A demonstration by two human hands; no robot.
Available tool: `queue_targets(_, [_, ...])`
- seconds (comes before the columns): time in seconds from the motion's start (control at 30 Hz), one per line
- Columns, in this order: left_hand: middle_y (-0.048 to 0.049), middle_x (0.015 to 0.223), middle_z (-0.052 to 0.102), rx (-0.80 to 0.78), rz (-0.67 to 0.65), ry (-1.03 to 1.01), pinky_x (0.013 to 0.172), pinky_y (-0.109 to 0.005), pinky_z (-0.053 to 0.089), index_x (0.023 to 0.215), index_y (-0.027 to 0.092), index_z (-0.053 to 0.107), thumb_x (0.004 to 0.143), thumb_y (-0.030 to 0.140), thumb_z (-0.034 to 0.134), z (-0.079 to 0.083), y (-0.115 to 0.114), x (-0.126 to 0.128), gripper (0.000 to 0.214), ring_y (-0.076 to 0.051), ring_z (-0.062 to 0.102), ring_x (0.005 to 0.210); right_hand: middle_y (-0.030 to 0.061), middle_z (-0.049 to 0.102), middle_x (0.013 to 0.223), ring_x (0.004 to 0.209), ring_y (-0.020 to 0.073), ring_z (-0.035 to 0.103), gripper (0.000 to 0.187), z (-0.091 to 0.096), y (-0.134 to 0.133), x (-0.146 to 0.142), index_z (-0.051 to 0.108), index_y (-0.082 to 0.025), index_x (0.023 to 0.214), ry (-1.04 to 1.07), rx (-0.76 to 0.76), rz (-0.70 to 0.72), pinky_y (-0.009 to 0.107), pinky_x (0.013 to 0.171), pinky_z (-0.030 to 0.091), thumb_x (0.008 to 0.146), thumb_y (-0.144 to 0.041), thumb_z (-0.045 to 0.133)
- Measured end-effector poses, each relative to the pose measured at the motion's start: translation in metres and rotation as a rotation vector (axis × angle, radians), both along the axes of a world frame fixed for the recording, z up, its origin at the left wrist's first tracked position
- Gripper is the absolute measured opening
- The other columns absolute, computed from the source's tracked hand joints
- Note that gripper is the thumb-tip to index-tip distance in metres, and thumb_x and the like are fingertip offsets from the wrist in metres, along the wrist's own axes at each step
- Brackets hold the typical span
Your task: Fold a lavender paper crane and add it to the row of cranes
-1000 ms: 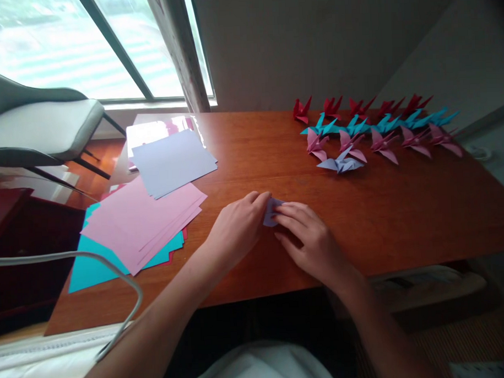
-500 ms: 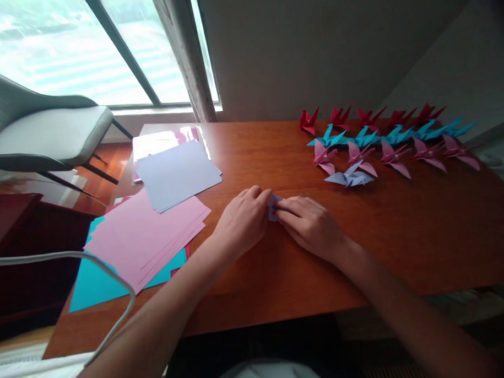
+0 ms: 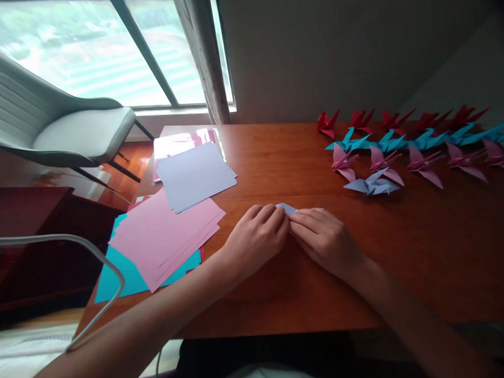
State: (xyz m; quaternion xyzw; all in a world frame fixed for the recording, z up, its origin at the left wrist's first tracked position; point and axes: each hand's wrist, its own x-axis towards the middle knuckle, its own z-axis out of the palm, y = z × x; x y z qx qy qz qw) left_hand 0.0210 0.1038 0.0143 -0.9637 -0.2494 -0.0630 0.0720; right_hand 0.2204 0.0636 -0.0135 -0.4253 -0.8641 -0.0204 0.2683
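Between my two hands is a small folded piece of pale lilac paper (image 3: 287, 208), mostly covered by my fingers. My left hand (image 3: 259, 230) has its fingers curled and pressed on the paper's left side. From the other side my right hand (image 3: 323, 235) pinches the paper, its fingertips close to the left hand's. Beyond and to the right, a finished pale lilac paper crane (image 3: 373, 185) rests on the wooden table (image 3: 280, 293). Behind it stand rows of pink cranes (image 3: 420, 164), blue cranes (image 3: 393, 141) and red cranes (image 3: 361, 120).
Left of my hands lie lilac sheets (image 3: 197, 177), pink sheets (image 3: 166, 236) and blue sheets (image 3: 123, 276), overlapping. A shiny packet (image 3: 182, 142) sits behind them. A white cable (image 3: 110, 265) crosses near my left forearm. A grey chair (image 3: 85, 134) stands by the window.
The view has shifted left, so everything sits further right. My hands have closed in on the lilac paper, and now only a pointed part shows above the fingertips.
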Motion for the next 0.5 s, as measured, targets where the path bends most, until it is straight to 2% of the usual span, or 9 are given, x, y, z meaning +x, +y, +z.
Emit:
queue_targets(0.13, [-0.0122, 0.113, 0.071, -0.027, -0.015, -0.061, 0.083, -0.037, 0.05, 0.11, 0.011, 0.066, 0.101, 0.014, 0.045, -0.001, -0.006, -0.016, 0.023, -0.025, 0.066, 0.103, 0.0101, 0.077, 0.113, 0.104, 0.0247, 0.069, 0.023, 0.001, -0.004, -0.005, 0.073, -0.019, 0.106, -0.002, -0.007, 0.045, 0.043, 0.091, 0.054, 0.099, -0.012, 0.052])
queue_targets(0.23, [-0.0112, 0.122, 0.071, -0.053, -0.007, -0.149, 0.087, -0.038, 0.05, 0.114, 0.012, 0.065, 0.1, 0.016, 0.048, -0.006, -0.01, -0.025, 0.023, -0.026, 0.066, 0.11, 0.0095, 0.077, 0.114, 0.105, 0.0252, 0.07, 0.022, 0.001, -0.005, -0.007, 0.073, -0.019, 0.107, 0.014, -0.016, 0.056, 0.044, 0.092, 0.054, 0.098, -0.011, 0.054])
queue_targets(0.37, [-0.0081, 0.126, 0.072, -0.138, 0.002, -0.248, 0.094, -0.038, 0.051, 0.117, 0.017, 0.066, 0.1, 0.018, 0.052, -0.012, -0.012, -0.032, 0.022, -0.024, 0.065, 0.117, 0.0086, 0.078, 0.112, 0.105, 0.0246, 0.071, 0.025, 0.0, -0.008, -0.009, 0.073, -0.021, 0.11, 0.086, -0.048, 0.024, 0.045, 0.093, 0.055, 0.097, -0.011, 0.054])
queue_targets(0.5, [-0.0078, 0.124, 0.073, -0.196, 0.003, -0.289, 0.093, -0.037, 0.052, 0.118, 0.016, 0.067, 0.1, 0.017, 0.051, -0.012, -0.009, -0.036, 0.024, -0.023, 0.067, 0.115, 0.0087, 0.077, 0.115, 0.112, 0.0251, 0.069, 0.026, -0.001, -0.015, -0.011, 0.071, -0.019, 0.113, 0.081, -0.062, -0.021, 0.045, 0.096, 0.054, 0.098, -0.009, 0.053])
